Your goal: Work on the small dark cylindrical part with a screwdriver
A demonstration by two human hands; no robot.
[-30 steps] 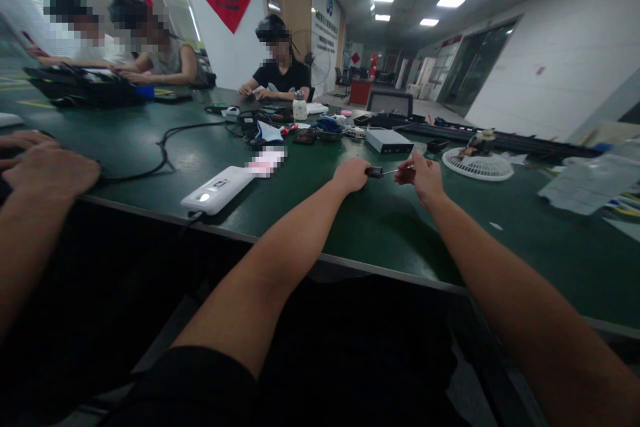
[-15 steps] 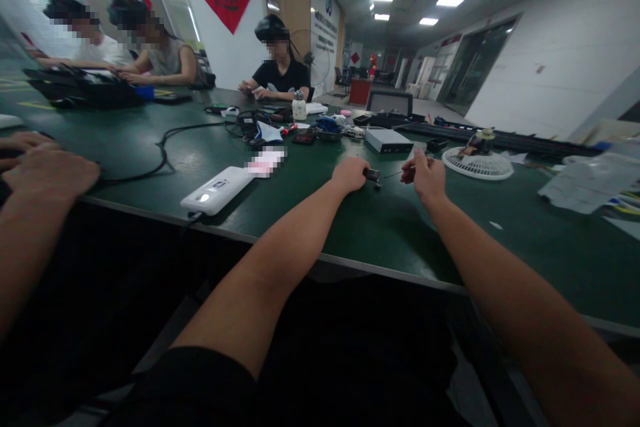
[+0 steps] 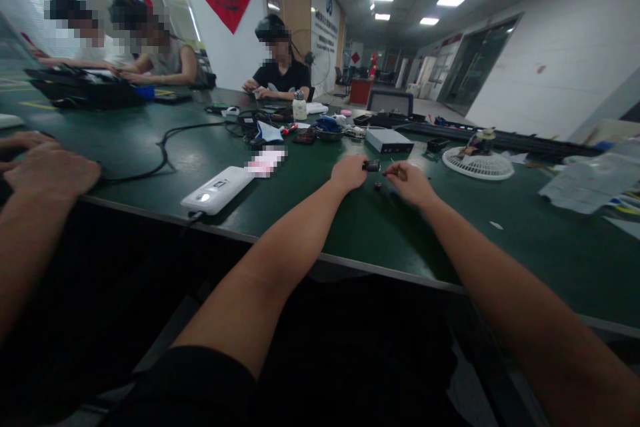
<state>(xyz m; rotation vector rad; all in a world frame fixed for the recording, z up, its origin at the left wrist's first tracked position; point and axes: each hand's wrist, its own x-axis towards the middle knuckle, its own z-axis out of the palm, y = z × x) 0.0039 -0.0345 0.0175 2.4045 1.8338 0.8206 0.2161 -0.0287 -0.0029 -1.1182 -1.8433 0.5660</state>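
Small black part (image 3: pixel 371 165), pinched in left hand (image 3: pixel 349 172), right hand (image 3: pixel 410 183) close by, fingertips together, hands apart

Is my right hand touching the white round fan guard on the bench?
No, the right hand is apart from the white round fan guard, above the green workbench.

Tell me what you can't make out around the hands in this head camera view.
Small black part at the left hand: too small in the head view, one end hidden by the fingers.
Right hand: its fingers hide anything they may pinch.
Dark bit on the green bench top: too small to identify.
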